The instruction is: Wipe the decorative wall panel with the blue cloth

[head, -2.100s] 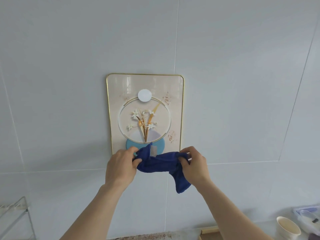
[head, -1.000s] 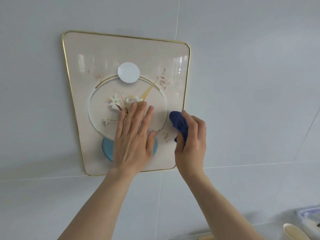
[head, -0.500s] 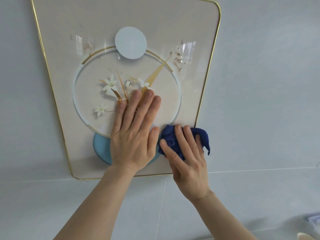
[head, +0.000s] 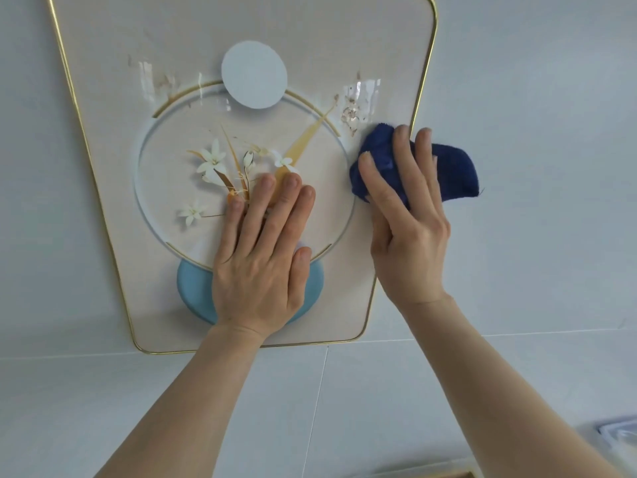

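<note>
A cream decorative wall panel (head: 113, 139) with a thin gold rim hangs on the white tiled wall. It shows a ring, white flowers, a pale disc and a blue half-round. My left hand (head: 262, 257) lies flat on its lower middle, fingers spread, holding nothing. My right hand (head: 406, 215) presses a bunched dark blue cloth (head: 455, 170) against the panel's right edge, just below a patch of brownish smudges (head: 351, 112). Part of the cloth sticks out past the rim over the wall. Another smudged patch (head: 155, 81) sits at the upper left.
White wall tiles (head: 534, 98) surround the panel, with a grout line just under it. At the bottom right corner a clear plastic container (head: 620, 436) shows partly, and a wooden edge (head: 444, 475) peeks in at the bottom.
My right hand has slid the blue cloth up the panel's right side, from near the lower edge to mid height. My left hand stays flat on the panel. The view has moved closer.
</note>
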### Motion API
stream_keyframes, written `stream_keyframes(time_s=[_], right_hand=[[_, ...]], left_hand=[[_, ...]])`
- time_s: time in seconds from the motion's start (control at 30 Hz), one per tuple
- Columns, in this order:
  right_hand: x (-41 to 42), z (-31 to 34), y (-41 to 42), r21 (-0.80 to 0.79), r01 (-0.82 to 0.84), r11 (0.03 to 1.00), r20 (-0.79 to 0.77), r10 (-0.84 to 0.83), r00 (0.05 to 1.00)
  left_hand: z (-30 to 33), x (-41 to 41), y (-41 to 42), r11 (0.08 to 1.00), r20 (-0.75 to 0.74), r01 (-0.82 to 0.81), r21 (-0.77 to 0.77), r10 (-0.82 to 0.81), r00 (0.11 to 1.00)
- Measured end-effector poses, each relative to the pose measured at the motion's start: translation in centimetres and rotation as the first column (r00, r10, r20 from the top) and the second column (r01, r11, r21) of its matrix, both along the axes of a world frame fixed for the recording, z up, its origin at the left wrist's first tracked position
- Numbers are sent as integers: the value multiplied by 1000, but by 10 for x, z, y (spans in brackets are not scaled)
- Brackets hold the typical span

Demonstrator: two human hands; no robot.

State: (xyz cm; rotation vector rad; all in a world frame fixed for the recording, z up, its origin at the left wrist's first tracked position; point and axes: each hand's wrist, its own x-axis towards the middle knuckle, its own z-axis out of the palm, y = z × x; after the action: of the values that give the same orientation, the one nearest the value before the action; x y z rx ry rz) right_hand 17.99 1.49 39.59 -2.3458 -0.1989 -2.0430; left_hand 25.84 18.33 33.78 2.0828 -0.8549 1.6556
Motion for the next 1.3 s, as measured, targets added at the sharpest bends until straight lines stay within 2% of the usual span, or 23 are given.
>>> stream_keyframes(time_s=[0.17,0.3,0.47,0.73,0.83,0.9,0.93,1.0,1.07,1.1,1.17,1.3], right_hand=[[2,-21,5,10,21,1000,47,-22,999],[-6,-46,6,-47,76,996,40,-74,996],[-31,-96,3,-168,135,977,-100,-153,983],[-66,-170,4,-259,151,954,-334,-235,913],[-76,-170,14,-105,135,985,-456,-168,874],[-82,-159,23,195,97,976,-496,13,868],[-86,-145,29,389,59,920,-485,150,861],[-94,-106,39,682,-30,730,-359,371,857],[-98,-60,45,815,-143,562,-177,476,861],[-98,-34,48,832,-200,517,-97,491,866],[-94,11,53,794,-300,528,27,463,886],[-71,70,61,611,-387,691,209,330,920]], left_hand=[[1,-1,-1,1000,3,4,-1,-4,1000],[1,0,0,1000,1,11,-6,-11,1000],[1,-2,1,999,-7,32,0,-32,999],[4,-7,6,998,-55,63,27,-61,997],[8,-13,10,996,-82,75,47,-71,994],[11,-18,12,996,-109,77,53,-71,991],[13,-22,13,995,-125,81,56,-74,989],[18,-29,16,995,-147,87,53,-79,986],[25,-35,18,995,-157,89,35,-83,984],[31,-38,19,996,-157,89,18,-85,984],[46,-41,20,996,-143,89,-15,-90,986],[72,-37,17,996,-139,85,-39,-89,986]])
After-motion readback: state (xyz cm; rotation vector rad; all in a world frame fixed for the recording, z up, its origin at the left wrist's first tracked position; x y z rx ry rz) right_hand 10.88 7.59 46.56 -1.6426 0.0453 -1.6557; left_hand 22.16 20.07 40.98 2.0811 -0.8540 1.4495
